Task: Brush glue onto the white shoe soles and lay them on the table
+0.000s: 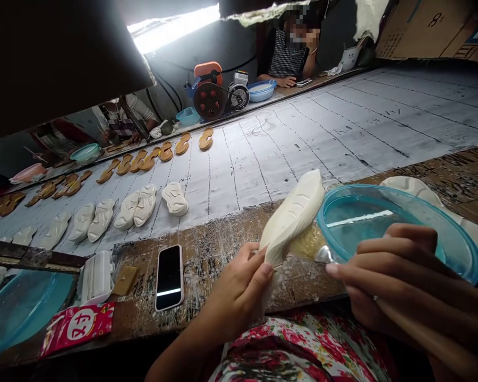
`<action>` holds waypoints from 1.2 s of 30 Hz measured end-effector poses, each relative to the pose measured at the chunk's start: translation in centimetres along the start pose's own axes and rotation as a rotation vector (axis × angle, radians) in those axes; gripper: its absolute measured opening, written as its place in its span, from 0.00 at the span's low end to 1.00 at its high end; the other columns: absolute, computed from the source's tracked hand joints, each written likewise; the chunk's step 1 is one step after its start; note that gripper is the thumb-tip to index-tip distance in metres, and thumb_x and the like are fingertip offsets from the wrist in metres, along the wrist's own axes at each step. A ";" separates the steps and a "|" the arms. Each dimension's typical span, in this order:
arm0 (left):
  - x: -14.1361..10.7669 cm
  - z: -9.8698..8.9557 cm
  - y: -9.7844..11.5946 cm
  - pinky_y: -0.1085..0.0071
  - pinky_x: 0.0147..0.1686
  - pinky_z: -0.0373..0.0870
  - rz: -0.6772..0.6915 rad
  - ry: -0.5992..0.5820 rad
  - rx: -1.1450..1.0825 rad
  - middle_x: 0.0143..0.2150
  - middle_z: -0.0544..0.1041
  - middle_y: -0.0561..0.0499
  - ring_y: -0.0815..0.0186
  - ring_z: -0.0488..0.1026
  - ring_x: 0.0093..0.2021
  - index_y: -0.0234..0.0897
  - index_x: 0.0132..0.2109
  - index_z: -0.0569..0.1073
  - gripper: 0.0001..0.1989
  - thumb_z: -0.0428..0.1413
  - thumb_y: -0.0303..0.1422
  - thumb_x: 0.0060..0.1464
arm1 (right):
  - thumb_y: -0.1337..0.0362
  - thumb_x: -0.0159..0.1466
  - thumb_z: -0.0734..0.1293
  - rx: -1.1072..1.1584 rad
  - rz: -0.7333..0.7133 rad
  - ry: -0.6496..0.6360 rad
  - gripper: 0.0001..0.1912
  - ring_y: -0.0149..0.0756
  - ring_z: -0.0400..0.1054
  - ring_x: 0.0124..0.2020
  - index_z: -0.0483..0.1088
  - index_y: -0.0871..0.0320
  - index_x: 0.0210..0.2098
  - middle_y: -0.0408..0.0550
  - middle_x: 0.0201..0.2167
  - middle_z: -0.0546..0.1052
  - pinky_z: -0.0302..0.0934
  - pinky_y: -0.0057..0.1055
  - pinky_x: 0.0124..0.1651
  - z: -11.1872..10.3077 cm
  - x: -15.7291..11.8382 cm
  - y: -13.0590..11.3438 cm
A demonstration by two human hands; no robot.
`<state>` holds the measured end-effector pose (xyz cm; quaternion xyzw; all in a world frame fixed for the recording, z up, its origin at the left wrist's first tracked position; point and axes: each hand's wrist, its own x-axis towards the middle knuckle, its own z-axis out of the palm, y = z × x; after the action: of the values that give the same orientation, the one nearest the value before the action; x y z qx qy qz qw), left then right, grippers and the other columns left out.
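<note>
My left hand (249,284) is closed around the heel end of a cream shoe sole (297,209), which tilts up and away with its ridged side edge toward me. To the right, my right hand (398,265) has its fingers bent around a thin, pale stick-like handle (418,329) and hovers at the near rim of a blue translucent bowl (460,231) of liquid. Its fingers partly hide that bowl. The tip of the handled tool is hard to make out near the bowl's left edge. A yellowish clear bag (308,241) lies under the sole.
A phone (169,277), a white case (96,276) and a pink packet (79,326) lie on the worn bench. White soles (175,199) and brown soles (205,139) line the marked belt. Beyond it, people sit near a wheeled machine (210,101).
</note>
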<state>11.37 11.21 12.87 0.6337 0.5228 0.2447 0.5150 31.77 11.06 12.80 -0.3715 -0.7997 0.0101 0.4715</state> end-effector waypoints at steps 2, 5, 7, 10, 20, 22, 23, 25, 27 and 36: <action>-0.1 -0.1 0.3 0.73 0.49 0.54 0.031 0.031 0.042 0.50 0.66 0.49 0.64 0.62 0.46 0.46 0.52 0.70 0.19 0.42 0.42 0.60 | 0.70 0.59 0.62 0.012 -0.011 -0.008 0.05 0.29 0.65 0.31 0.67 0.55 0.34 0.40 0.23 0.70 0.52 0.37 0.43 0.2 -0.1 -0.5; 0.2 -0.1 -0.1 0.72 0.46 0.56 -0.048 -0.066 -0.132 0.45 0.69 0.48 0.63 0.64 0.45 0.42 0.51 0.71 0.20 0.42 0.43 0.59 | 0.70 0.59 0.61 0.107 0.043 -0.035 0.05 0.29 0.65 0.32 0.67 0.56 0.34 0.41 0.24 0.70 0.54 0.36 0.43 0.4 -0.7 -0.8; 0.7 0.0 -0.6 0.72 0.40 0.59 -0.119 -0.147 -0.338 0.39 0.71 0.48 0.64 0.65 0.39 0.38 0.50 0.71 0.21 0.43 0.44 0.58 | 0.70 0.60 0.60 0.180 0.036 -0.073 0.06 0.28 0.65 0.32 0.67 0.57 0.36 0.42 0.24 0.70 0.55 0.35 0.44 0.6 -1.0 -0.5; 1.3 0.4 -1.1 0.73 0.32 0.58 -0.156 -0.169 -0.566 0.32 0.70 0.48 0.69 0.62 0.29 0.33 0.46 0.71 0.25 0.44 0.48 0.56 | 0.69 0.60 0.60 0.244 -0.083 -0.049 0.06 0.26 0.65 0.31 0.67 0.58 0.36 0.41 0.24 0.71 0.56 0.32 0.45 1.1 -1.3 0.3; 1.7 0.7 -0.6 0.76 0.31 0.58 -0.101 0.007 -0.577 0.30 0.68 0.51 0.72 0.60 0.30 0.33 0.40 0.73 0.22 0.49 0.48 0.54 | 0.57 0.60 0.61 0.178 0.058 -0.068 0.10 0.29 0.67 0.32 0.71 0.55 0.33 0.43 0.23 0.70 0.61 0.32 0.45 2.2 -5.1 -0.9; 1.7 0.8 -1.3 0.76 0.30 0.59 -0.136 -0.069 -0.668 0.28 0.69 0.51 0.72 0.60 0.28 0.31 0.37 0.74 0.24 0.50 0.50 0.52 | 0.54 0.60 0.61 0.173 0.095 -0.032 0.13 0.29 0.67 0.31 0.71 0.55 0.33 0.44 0.23 0.70 0.61 0.33 0.45 2.2 -6.2 -0.6; 1.6 0.9 -1.5 0.76 0.29 0.58 -0.155 -0.105 -0.715 0.27 0.69 0.50 0.73 0.60 0.27 0.30 0.36 0.75 0.25 0.51 0.51 0.51 | 0.54 0.60 0.61 0.173 0.107 -0.015 0.13 0.29 0.67 0.31 0.71 0.55 0.33 0.44 0.23 0.70 0.61 0.34 0.45 2.2 -6.5 -0.4; 1.4 1.0 -1.9 0.77 0.29 0.59 -0.191 -0.150 -0.794 0.26 0.71 0.50 0.73 0.63 0.26 0.30 0.36 0.75 0.24 0.52 0.50 0.50 | 0.54 0.60 0.60 0.176 0.128 0.019 0.14 0.30 0.67 0.31 0.71 0.56 0.33 0.44 0.23 0.70 0.61 0.34 0.45 2.2 -6.6 0.0; 1.2 1.1 -2.0 0.76 0.30 0.61 -0.225 -0.172 -0.861 0.27 0.73 0.49 0.71 0.66 0.28 0.30 0.37 0.75 0.23 0.54 0.48 0.49 | 0.54 0.60 0.61 0.181 0.143 0.052 0.13 0.30 0.67 0.30 0.71 0.56 0.33 0.44 0.23 0.70 0.61 0.34 0.44 2.3 -5.9 0.2; 1.2 1.1 -1.1 0.68 0.46 0.65 -0.304 -0.129 -1.140 0.30 0.77 0.43 0.58 0.73 0.40 0.26 0.38 0.77 0.23 0.54 0.46 0.49 | 0.73 0.58 0.60 0.317 0.026 0.181 0.07 0.26 0.64 0.28 0.67 0.61 0.35 0.42 0.22 0.70 0.56 0.33 0.41 4.2 -1.4 -0.4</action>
<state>12.26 11.81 11.21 0.1889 0.3615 0.3714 0.8341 28.78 11.36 9.61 -0.3021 -0.7374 0.1087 0.5942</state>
